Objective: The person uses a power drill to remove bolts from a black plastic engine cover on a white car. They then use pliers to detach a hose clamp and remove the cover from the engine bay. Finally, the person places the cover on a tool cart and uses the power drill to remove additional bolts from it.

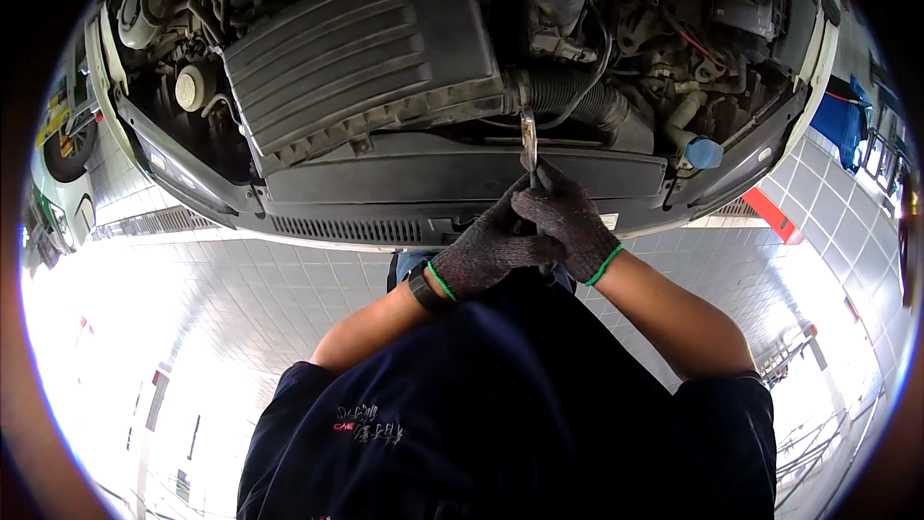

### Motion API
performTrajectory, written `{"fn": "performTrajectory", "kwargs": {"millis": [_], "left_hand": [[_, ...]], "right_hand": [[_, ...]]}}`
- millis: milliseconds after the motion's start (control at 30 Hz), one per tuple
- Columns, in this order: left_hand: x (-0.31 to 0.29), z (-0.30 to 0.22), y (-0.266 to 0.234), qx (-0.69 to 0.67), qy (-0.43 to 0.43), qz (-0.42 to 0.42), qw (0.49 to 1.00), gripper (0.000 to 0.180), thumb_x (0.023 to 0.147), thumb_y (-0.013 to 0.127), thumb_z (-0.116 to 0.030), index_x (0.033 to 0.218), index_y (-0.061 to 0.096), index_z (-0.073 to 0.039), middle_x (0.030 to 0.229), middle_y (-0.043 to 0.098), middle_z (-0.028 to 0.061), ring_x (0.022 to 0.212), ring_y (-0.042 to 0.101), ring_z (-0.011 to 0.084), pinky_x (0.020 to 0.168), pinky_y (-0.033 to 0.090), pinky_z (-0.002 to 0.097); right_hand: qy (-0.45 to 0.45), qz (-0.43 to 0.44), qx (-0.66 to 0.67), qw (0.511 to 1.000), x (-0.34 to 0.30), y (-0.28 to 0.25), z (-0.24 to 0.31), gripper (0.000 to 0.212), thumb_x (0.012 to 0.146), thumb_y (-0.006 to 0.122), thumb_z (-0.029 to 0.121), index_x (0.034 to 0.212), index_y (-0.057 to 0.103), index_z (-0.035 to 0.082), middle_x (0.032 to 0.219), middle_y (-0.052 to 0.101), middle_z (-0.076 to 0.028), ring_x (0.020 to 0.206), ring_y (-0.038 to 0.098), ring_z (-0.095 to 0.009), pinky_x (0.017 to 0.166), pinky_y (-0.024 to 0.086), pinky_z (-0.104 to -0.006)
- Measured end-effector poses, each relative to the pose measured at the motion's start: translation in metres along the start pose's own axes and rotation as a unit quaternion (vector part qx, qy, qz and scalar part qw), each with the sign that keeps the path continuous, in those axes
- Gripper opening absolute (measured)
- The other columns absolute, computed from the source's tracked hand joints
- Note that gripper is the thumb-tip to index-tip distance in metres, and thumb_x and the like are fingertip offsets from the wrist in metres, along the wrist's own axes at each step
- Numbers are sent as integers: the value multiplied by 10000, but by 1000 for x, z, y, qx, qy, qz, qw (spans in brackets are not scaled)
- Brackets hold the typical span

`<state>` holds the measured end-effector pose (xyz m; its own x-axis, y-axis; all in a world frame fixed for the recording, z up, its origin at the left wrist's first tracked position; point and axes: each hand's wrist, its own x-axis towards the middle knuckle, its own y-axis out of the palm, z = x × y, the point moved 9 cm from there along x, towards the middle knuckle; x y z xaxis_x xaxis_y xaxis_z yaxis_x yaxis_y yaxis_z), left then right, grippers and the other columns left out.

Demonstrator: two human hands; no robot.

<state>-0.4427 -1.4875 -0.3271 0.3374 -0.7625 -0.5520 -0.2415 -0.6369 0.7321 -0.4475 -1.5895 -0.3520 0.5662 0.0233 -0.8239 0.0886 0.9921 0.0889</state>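
Observation:
My left hand (486,252) and my right hand (575,223), both in dark knit gloves with green cuffs, come together over the front edge of a car's engine bay. Their fingers close around a slim, shiny metal hand tool (529,140). The tool points away from me, and its far end meets or overlaps the near end of a black ribbed air hose (576,101), beside the air filter box (346,58). Gloves cover most of the handle, so its exact kind is unclear.
A black front panel (385,178) spans the bay just beyond my hands. A blue cap (704,153) sits at the right, and a round pale cap (195,87) at the left. Another vehicle (63,193) stands far left. A red-and-white bar (773,216) lies on the right.

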Motion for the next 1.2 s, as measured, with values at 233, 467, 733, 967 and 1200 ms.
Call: {"fn": "performTrajectory", "kwargs": {"millis": [233, 467, 733, 967, 1200], "left_hand": [[6, 13, -5, -13, 11, -3, 1000, 571, 1008, 797, -62, 1518, 541, -33, 1296, 737, 110, 1106, 738, 200, 952, 623, 384], [10, 20, -5, -38, -6, 21, 999, 526, 1003, 811, -95, 1468, 578, -18, 1250, 755, 109, 1081, 752, 208, 959, 621, 381], [9, 5, 2, -19, -13, 12, 1000, 583, 1001, 805, -78, 1524, 550, -49, 1269, 741, 78, 1127, 719, 171, 988, 599, 353], [-8, -18, -28, 52, -93, 46, 993, 673, 965, 846, -117, 1550, 526, -26, 1192, 761, 101, 1014, 756, 191, 875, 620, 337], [-13, -20, -38, 72, -133, 55, 987, 658, 965, 857, -180, 1518, 540, -17, 1161, 766, 101, 927, 770, 197, 784, 612, 314]], "right_hand": [[4, 4, -13, 1000, -2, -5, 7, 278, 971, 725, 225, 1149, 661, 21, 942, 719, -105, 878, 700, -188, 821, 575, -394], [-114, -6, -195, 974, 0, -8, 21, 286, 964, 736, 255, 1117, 662, 25, 913, 708, -98, 868, 688, -179, 815, 569, -400], [-3, -12, 7, 1000, -7, -6, 16, 182, 991, 737, 190, 1094, 690, 48, 913, 712, -47, 834, 678, -150, 774, 571, -348], [-98, -34, -136, 985, 3, 22, 0, 355, 1065, 671, 124, 1395, 626, 0, 1057, 686, -63, 997, 694, -153, 890, 585, -349], [-76, -78, 33, 993, 6, 29, -3, 287, 1004, 727, 239, 1195, 660, 35, 982, 701, -93, 933, 699, -217, 840, 567, -394]]}}
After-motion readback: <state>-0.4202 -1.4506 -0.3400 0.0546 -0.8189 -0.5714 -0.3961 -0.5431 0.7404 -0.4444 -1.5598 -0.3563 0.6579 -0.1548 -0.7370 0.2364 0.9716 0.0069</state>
